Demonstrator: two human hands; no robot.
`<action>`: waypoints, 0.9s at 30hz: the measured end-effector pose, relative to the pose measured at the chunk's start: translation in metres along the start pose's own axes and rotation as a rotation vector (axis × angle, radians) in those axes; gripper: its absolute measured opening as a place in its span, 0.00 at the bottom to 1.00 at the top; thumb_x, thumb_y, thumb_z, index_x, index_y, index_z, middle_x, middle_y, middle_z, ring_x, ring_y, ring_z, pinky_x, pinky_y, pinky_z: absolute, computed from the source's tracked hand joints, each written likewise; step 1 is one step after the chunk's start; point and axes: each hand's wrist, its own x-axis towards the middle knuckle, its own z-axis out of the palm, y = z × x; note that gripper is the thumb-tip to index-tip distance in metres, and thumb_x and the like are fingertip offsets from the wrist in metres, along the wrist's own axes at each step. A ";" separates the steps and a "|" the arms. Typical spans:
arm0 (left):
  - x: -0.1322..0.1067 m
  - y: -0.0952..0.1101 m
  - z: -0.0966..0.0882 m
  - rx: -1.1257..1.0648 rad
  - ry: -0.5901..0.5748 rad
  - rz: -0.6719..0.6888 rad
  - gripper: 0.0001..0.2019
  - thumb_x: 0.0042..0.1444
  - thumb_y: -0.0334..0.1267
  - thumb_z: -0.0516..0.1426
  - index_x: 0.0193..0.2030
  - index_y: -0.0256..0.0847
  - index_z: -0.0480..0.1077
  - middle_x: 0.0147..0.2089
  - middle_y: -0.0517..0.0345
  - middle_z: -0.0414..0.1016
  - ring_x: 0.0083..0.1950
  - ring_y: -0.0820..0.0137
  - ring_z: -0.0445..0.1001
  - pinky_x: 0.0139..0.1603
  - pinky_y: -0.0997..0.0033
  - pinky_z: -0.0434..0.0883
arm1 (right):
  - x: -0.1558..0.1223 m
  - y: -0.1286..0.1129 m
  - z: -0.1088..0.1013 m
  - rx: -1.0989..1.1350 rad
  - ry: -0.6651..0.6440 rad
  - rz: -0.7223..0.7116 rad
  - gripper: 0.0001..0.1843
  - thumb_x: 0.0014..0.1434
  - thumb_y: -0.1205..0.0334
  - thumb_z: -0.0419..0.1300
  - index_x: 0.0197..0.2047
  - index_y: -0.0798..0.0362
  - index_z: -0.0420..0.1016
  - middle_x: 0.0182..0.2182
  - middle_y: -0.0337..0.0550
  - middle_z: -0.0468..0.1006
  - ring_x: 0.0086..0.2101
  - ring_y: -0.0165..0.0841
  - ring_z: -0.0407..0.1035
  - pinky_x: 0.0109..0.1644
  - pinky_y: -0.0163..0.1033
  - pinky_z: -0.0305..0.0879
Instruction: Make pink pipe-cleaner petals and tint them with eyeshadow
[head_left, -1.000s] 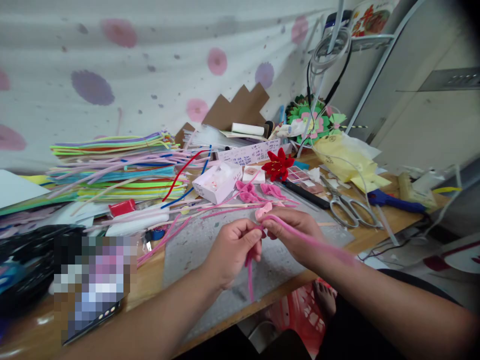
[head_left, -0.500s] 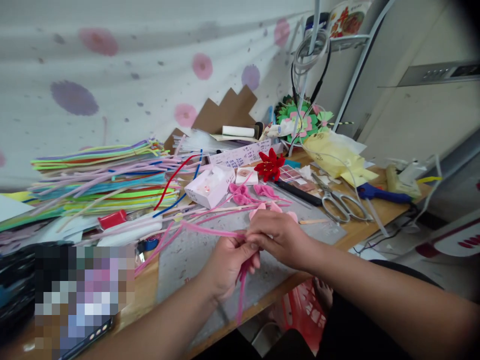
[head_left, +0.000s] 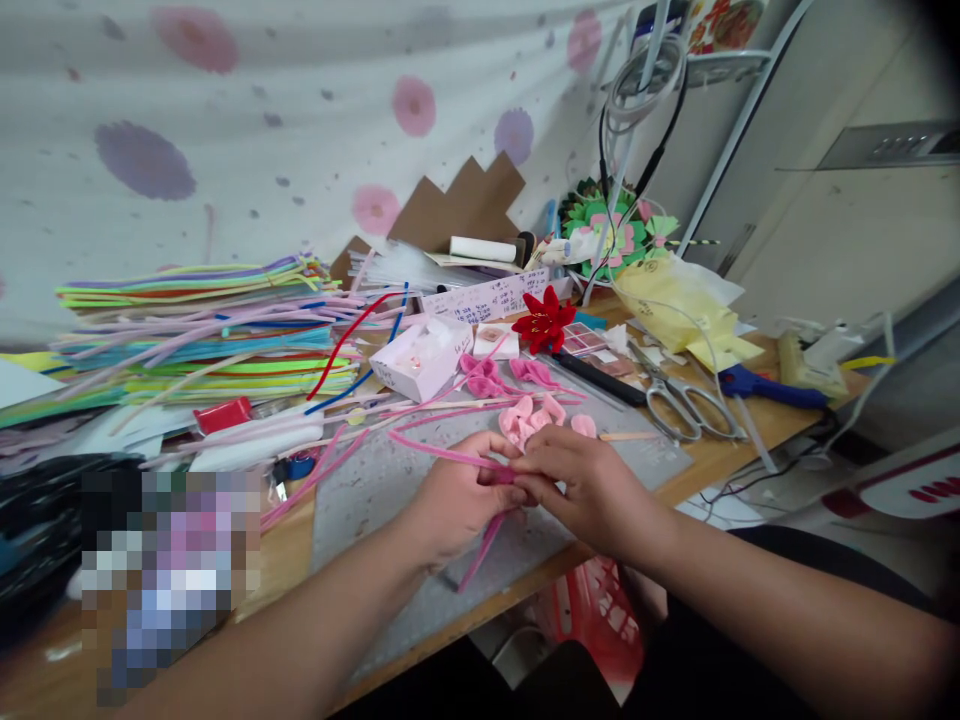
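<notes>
My left hand (head_left: 454, 500) and my right hand (head_left: 581, 485) meet over a grey mat (head_left: 375, 490), both pinched on a pink pipe cleaner (head_left: 435, 452). One end of it runs left from the pinch, the other hangs down below my left hand. Pink looped petals (head_left: 536, 415) stick up just above my fingers. More pink petal pieces (head_left: 487, 378) lie on the mat behind them.
A stack of coloured pipe cleaners (head_left: 202, 335) fills the left. A small white box (head_left: 420, 362), a red flower (head_left: 546, 320), scissors (head_left: 686, 405) and a blue glue gun (head_left: 765, 388) lie on the wooden table (head_left: 750, 440). A yellow bag (head_left: 686, 305) sits at the back right.
The pink pipe cleaner's long end swung from my right side over to the left. My right hand has moved down against my left, and the pink petals show above the fingers.
</notes>
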 end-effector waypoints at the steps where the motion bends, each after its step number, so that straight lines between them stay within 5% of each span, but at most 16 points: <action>1: 0.000 0.001 0.001 0.062 0.029 0.017 0.17 0.44 0.31 0.63 0.42 0.41 0.65 0.24 0.64 0.73 0.26 0.70 0.73 0.29 0.72 0.69 | 0.002 0.000 0.001 0.046 -0.022 0.062 0.09 0.58 0.68 0.57 0.36 0.54 0.79 0.30 0.44 0.75 0.32 0.32 0.68 0.36 0.37 0.63; 5: -0.002 0.013 -0.003 0.323 0.045 0.042 0.29 0.44 0.28 0.60 0.55 0.45 0.62 0.20 0.69 0.70 0.21 0.71 0.71 0.24 0.74 0.66 | 0.011 0.003 0.000 0.286 -0.081 0.356 0.06 0.51 0.71 0.59 0.28 0.55 0.76 0.23 0.38 0.75 0.25 0.28 0.67 0.29 0.32 0.60; 8: 0.001 0.022 -0.015 0.390 0.117 0.106 0.24 0.42 0.30 0.63 0.50 0.43 0.68 0.18 0.69 0.67 0.19 0.74 0.66 0.21 0.77 0.60 | 0.017 0.009 -0.004 0.491 0.028 0.501 0.02 0.48 0.69 0.60 0.26 0.56 0.74 0.18 0.35 0.71 0.20 0.25 0.64 0.23 0.30 0.58; 11: 0.011 0.022 -0.033 0.190 0.274 0.236 0.20 0.44 0.35 0.64 0.46 0.40 0.68 0.20 0.68 0.68 0.22 0.75 0.67 0.25 0.77 0.62 | 0.023 0.016 -0.005 0.767 0.167 0.653 0.06 0.45 0.63 0.64 0.28 0.56 0.73 0.16 0.34 0.69 0.17 0.26 0.63 0.17 0.29 0.55; 15: 0.028 0.008 -0.049 -0.212 0.679 0.383 0.11 0.49 0.43 0.59 0.35 0.41 0.65 0.24 0.67 0.68 0.26 0.76 0.67 0.32 0.76 0.66 | 0.040 0.023 0.005 0.981 0.442 0.664 0.13 0.42 0.57 0.67 0.26 0.55 0.70 0.17 0.34 0.70 0.16 0.25 0.62 0.17 0.30 0.57; 18: 0.032 -0.004 -0.047 -0.139 0.605 0.329 0.10 0.44 0.40 0.63 0.28 0.38 0.68 0.20 0.67 0.65 0.22 0.77 0.64 0.25 0.78 0.62 | 0.063 0.020 0.018 1.031 0.578 0.601 0.14 0.42 0.55 0.67 0.26 0.54 0.68 0.17 0.32 0.67 0.18 0.24 0.62 0.22 0.32 0.61; 20: 0.029 -0.008 -0.039 -0.059 0.446 0.267 0.09 0.41 0.37 0.66 0.24 0.35 0.71 0.19 0.61 0.69 0.22 0.74 0.66 0.24 0.75 0.62 | 0.081 0.012 0.028 1.063 0.645 0.578 0.14 0.42 0.56 0.67 0.26 0.53 0.67 0.18 0.32 0.66 0.19 0.24 0.61 0.24 0.32 0.61; 22: 0.023 -0.008 -0.033 0.060 0.255 0.224 0.08 0.48 0.39 0.62 0.31 0.35 0.76 0.23 0.58 0.74 0.25 0.72 0.69 0.28 0.73 0.65 | 0.096 0.003 0.040 1.090 0.701 0.569 0.14 0.41 0.57 0.67 0.27 0.53 0.68 0.19 0.32 0.66 0.20 0.24 0.60 0.24 0.32 0.59; 25: 0.018 -0.002 -0.034 0.011 0.426 0.400 0.14 0.52 0.42 0.60 0.45 0.41 0.75 0.41 0.54 0.78 0.39 0.67 0.74 0.42 0.69 0.69 | 0.111 -0.014 0.062 1.139 0.755 0.567 0.15 0.40 0.57 0.67 0.30 0.53 0.69 0.23 0.33 0.68 0.22 0.25 0.60 0.26 0.32 0.60; 27: 0.017 0.002 -0.041 -0.026 0.615 0.486 0.14 0.53 0.45 0.59 0.43 0.41 0.75 0.45 0.53 0.77 0.47 0.64 0.73 0.48 0.69 0.67 | 0.114 -0.022 0.078 1.184 0.747 0.567 0.16 0.40 0.57 0.67 0.31 0.53 0.70 0.25 0.34 0.70 0.24 0.26 0.63 0.30 0.33 0.62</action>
